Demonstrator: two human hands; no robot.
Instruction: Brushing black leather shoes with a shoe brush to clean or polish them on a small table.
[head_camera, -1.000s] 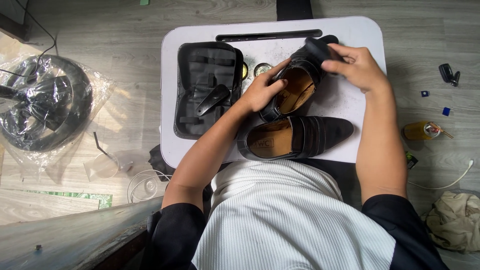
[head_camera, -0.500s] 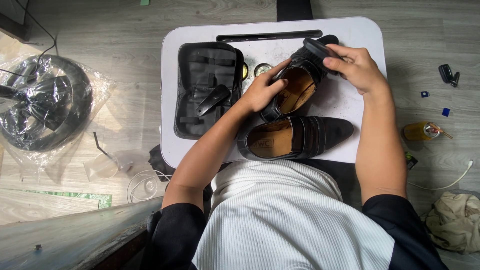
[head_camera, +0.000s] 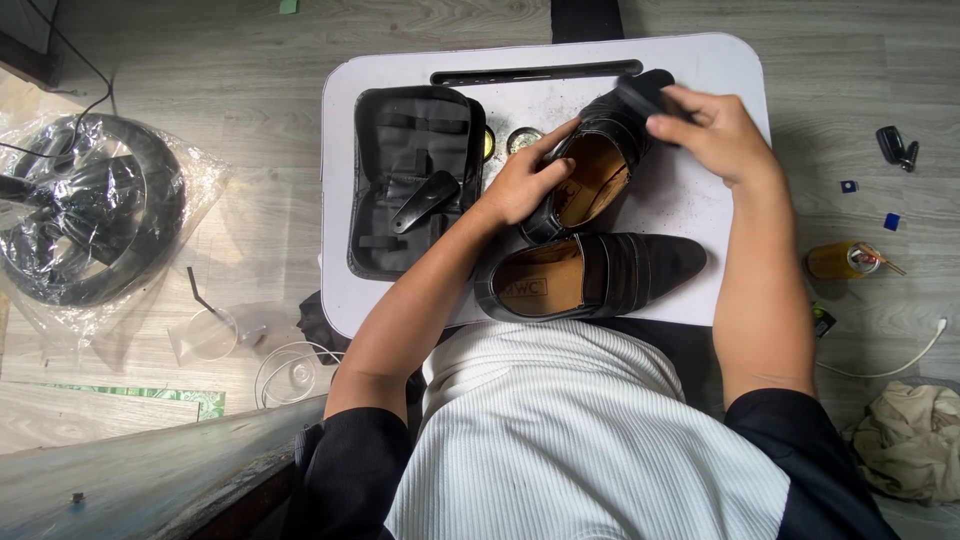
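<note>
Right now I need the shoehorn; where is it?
In the head view, the black shoehorn lies inside the open black case on the white tray's left side, just left of the left hand.

Grey wood-plank floor (head_camera: 200, 40), worn, lit evenly from above. Small white bench (head_camera: 700, 200) with rounded corners and a dark slot along its far edge, surface speckled with dust. Left: clear plastic bag (head_camera: 60, 300) holding a black round object, black cable (head_camera: 70, 120) running off, clear plastic cup (head_camera: 210, 335) lying on the floor. Right: yellow bottle (head_camera: 835, 260) on its side, two small blue bits (head_camera: 890, 222), white cable (head_camera: 900, 365), crumpled beige cloth (head_camera: 915, 440). Bottom left: a grey slanted board (head_camera: 130, 480).
</note>
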